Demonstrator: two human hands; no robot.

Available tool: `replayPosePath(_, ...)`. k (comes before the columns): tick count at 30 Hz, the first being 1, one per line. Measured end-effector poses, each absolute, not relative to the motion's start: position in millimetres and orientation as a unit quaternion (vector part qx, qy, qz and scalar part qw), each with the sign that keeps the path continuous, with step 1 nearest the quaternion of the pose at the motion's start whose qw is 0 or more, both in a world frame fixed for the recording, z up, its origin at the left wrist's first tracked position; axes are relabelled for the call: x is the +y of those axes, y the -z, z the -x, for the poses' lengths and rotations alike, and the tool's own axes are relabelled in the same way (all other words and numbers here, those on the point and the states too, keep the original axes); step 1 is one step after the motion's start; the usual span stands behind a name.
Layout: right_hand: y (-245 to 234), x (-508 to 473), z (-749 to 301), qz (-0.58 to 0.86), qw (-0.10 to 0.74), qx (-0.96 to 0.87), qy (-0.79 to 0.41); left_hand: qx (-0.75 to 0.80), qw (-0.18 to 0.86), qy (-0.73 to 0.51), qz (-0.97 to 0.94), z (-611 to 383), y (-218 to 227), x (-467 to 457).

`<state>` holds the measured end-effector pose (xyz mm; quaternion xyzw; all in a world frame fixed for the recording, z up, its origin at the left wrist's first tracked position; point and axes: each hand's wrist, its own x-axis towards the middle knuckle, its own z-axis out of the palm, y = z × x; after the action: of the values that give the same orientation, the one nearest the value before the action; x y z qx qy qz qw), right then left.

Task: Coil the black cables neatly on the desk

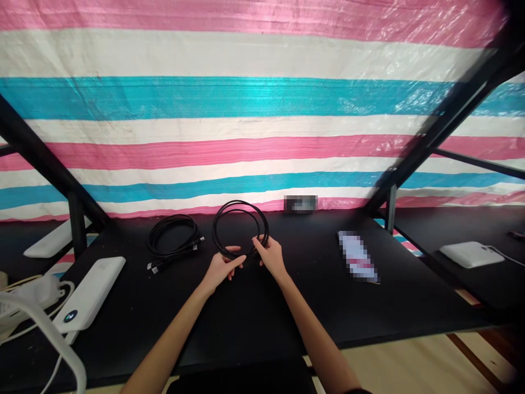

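A black cable (pixel 214 232) is wound into a round loop and held up over the dark tabletop. My left hand (pixel 223 268) pinches the loop at its lower left, thumb pressed along it. At the lower right of the same loop, my right hand (pixel 269 254) is closed on the cable. Its ends are not visible. To the left, a second coiled black cable (pixel 173 218) lies flat on the table, with pale connector tips showing at its right side and lower left.
A white power bank (pixel 92 293) with a lit display lies at left, beside a power strip (pixel 30 301) with white cords. A blurred flat item (pixel 357 257) lies right; a blurred dark box (pixel 301 204) stands at the back. Black metal legs (pixel 435 131) slant before a striped sheet (pixel 229 98).
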<state>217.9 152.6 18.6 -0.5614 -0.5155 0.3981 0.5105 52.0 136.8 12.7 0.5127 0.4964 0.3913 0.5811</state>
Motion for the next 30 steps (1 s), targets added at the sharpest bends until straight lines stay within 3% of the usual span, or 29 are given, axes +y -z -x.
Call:
replayPosePath(12, 5.4, 166.8, -225.9, 0.596, 0.485, -0.484, -0.419, 0.545, 0.51, -0.48, -0.46, -46.6, 1.9, 145.2)
replayPosePath(17, 5.0, 166.8, -226.8, 0.609, 0.465, -0.495, -0.411, 0.571, 0.344, -0.488, -0.564, -42.2, -2.2, 141.1)
replayPosePath(22, 5.0, 167.7, -229.1, 0.605, 0.456, -0.499, -0.42, 0.589, 0.179, -0.45, -0.647, -37.8, -13.6, 139.7)
replayPosePath(30, 4.0, 167.8, -227.6, 0.603, 0.447, -0.515, -0.414, 0.469, 0.153, -0.297, -0.818, -42.3, -10.8, 133.6)
